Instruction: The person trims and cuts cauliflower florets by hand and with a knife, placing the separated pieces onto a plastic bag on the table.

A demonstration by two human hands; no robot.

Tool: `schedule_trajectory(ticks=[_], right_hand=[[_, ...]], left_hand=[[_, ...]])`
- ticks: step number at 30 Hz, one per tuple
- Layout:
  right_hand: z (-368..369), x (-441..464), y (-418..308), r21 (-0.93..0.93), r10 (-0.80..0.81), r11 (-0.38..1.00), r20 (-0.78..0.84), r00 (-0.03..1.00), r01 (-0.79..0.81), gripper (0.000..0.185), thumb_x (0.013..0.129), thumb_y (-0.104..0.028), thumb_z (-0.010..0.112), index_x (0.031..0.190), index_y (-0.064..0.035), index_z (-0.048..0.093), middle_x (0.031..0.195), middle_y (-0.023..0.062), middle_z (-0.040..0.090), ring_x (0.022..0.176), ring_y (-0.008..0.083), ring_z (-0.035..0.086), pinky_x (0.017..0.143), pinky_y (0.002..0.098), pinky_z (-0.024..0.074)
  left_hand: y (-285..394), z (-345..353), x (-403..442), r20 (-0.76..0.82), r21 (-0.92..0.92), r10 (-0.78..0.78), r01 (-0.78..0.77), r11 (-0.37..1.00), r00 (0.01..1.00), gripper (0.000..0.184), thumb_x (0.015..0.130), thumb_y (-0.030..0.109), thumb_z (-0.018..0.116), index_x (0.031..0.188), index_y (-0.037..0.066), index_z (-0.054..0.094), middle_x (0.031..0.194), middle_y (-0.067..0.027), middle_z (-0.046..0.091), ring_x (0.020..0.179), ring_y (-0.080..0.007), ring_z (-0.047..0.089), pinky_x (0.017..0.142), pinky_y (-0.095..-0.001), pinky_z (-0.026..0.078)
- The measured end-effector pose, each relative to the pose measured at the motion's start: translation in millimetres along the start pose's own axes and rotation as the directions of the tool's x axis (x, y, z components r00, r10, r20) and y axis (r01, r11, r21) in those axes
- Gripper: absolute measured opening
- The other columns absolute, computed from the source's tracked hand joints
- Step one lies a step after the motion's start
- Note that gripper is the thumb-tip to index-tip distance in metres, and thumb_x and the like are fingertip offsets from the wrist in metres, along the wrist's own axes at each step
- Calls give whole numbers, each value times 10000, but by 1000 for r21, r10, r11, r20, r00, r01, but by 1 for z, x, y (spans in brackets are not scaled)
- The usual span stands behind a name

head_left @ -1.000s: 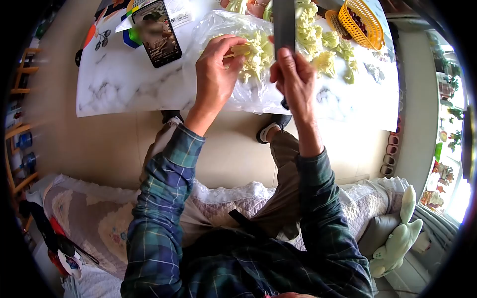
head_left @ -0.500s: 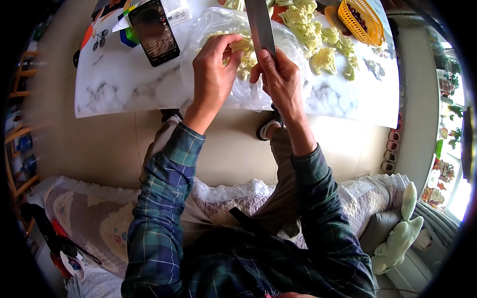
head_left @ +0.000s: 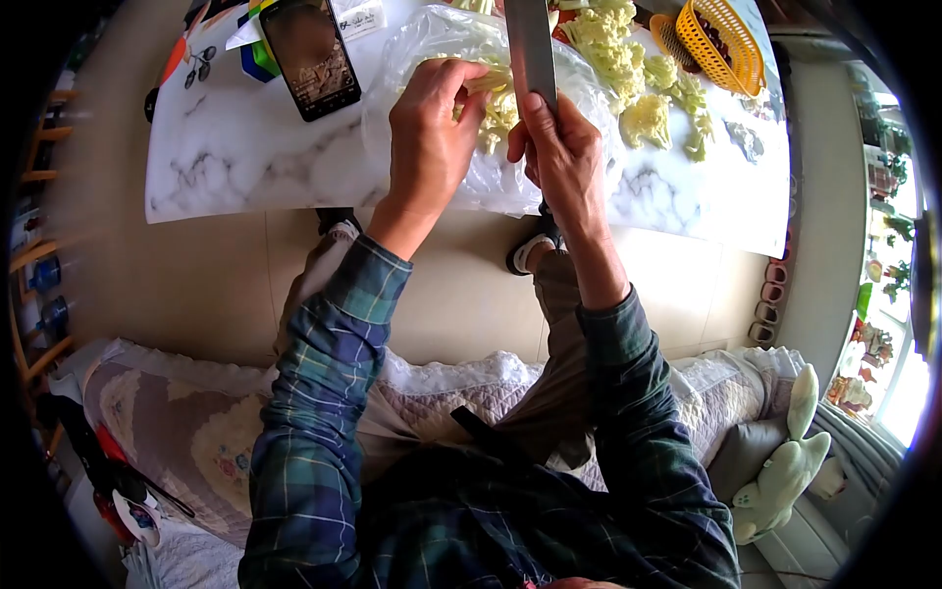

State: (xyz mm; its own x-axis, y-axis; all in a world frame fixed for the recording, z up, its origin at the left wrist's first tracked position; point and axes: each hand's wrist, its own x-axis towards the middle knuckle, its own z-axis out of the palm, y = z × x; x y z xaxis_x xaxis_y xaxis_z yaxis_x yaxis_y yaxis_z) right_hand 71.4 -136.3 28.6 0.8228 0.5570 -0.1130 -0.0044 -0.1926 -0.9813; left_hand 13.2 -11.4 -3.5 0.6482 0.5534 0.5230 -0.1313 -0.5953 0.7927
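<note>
My left hand [head_left: 432, 128] pinches a small cauliflower piece [head_left: 488, 80] between thumb and fingers, above a clear plastic bag [head_left: 402, 64]. More cut florets [head_left: 498, 123] lie in the bag, partly hidden by my hands. My right hand [head_left: 567, 157] is closed around the handle of a knife, its broad blade [head_left: 531, 49] pointing up to the table's far side, close to the held piece. Larger cauliflower chunks [head_left: 608, 54] and loose florets [head_left: 647, 121] rest on the table right of the bag.
The marbled white table [head_left: 265, 162] carries a phone [head_left: 310, 61] on the left. At the back right are a yellow basket [head_left: 721, 49] with dark red contents and a crumpled clear wrapper [head_left: 745, 140]. A quilted seat [head_left: 177, 422] is behind my legs.
The knife in my right hand has swung left from over the large cauliflower and sits beside the piece in my left hand. My left hand keeps its pinch.
</note>
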Motion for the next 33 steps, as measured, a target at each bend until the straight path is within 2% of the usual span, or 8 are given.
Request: schedule_trajectory(ticks=[5, 12, 14, 15, 27, 29, 33], right_hand=[[0, -1, -4, 87, 52, 995, 3, 999, -52, 301, 992, -299, 507, 1046, -26, 621, 592, -14, 550, 499, 34, 426, 458, 203, 342], [-1, 1, 2, 118, 57, 991, 6, 998, -57, 285, 991, -295, 513, 1004, -30, 618, 592, -18, 532, 506, 33, 426, 459, 202, 334], [0, 1, 6, 68, 24, 997, -14, 1000, -23, 262, 990, -274, 515, 1011, -34, 618, 590, -23, 517, 519, 32, 421, 469, 207, 333], [0, 1, 6, 68, 24, 997, -15, 1000, -23, 262, 990, -274, 515, 1011, -34, 618, 590, -23, 517, 519, 32, 421, 469, 207, 333], [4, 5, 11, 101, -14, 995, 18, 1000, 13, 232, 990, -196, 505, 1143, -33, 567, 648, -18, 497, 562, 45, 453, 497, 216, 368], [8, 5, 11, 106, -65, 992, -27, 998, 68, 230, 984, -160, 502, 1162, -22, 548, 679, -8, 511, 573, 51, 463, 511, 220, 390], [11, 5, 9, 96, -106, 989, -64, 992, 112, 217, 977, -134, 503, 1154, -14, 538, 701, -2, 522, 582, 56, 471, 519, 225, 403]], left_hand=[[1, 2, 0, -14, -9, -4, 4, 1000, 1000, 244, 762, -53, 678, 968, 37, 583, 888, -103, 602, 726, -230, 623, 632, -325, 507], [3, 4, -1, -18, -24, -14, 13, 1000, 1000, 250, 746, -79, 670, 944, 36, 568, 877, -110, 561, 732, -258, 605, 650, -341, 501], [1, 4, -1, -34, 71, 81, -78, 994, 996, 269, 738, -94, 660, 950, 36, 559, 878, -117, 542, 771, -284, 595, 661, -363, 493], [0, 4, -2, -34, 70, 81, -78, 994, 996, 269, 738, -94, 660, 950, 36, 559, 878, -117, 542, 771, -284, 595, 661, -363, 493], [2, 7, -7, 4, 59, 98, -98, 993, 995, 267, 759, -95, 642, 976, 31, 551, 910, -127, 525, 801, -298, 580, 684, -374, 484], [4, 9, -8, -2, 79, 111, -110, 991, 994, 213, 786, -64, 673, 962, 30, 599, 916, -88, 571, 784, -212, 623, 646, -286, 544], [4, 11, -9, -10, 71, 95, -94, 993, 995, 201, 799, -66, 660, 966, 25, 596, 930, -88, 580, 793, -212, 634, 654, -287, 551]])
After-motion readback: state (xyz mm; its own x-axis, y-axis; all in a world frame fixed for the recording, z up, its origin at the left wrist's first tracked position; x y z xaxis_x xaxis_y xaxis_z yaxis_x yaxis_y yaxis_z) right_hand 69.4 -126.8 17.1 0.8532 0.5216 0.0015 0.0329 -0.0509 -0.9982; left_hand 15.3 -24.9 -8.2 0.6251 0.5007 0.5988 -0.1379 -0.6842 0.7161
